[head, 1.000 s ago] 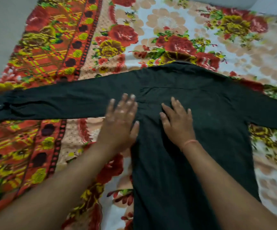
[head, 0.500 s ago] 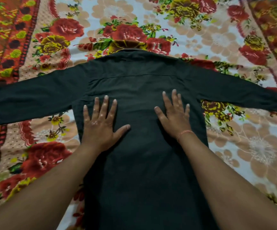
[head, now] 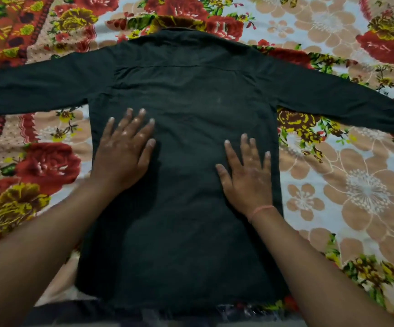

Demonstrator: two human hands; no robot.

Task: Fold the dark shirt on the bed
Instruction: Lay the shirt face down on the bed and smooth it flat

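Hands (head: 125,159) (head: 248,175) slid lower and wider on the shirt (head: 191,95) mid-frame, fingers flat and spread, gripping nothing, so smoothing's nearly done, folding next

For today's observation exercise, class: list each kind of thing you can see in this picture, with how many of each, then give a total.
Dark shirt: 1
Floral bedsheet: 1
Hands: 2, the left hand and the right hand, both flat on the shirt
Wrist thread, on the right wrist: 1
Total: 5
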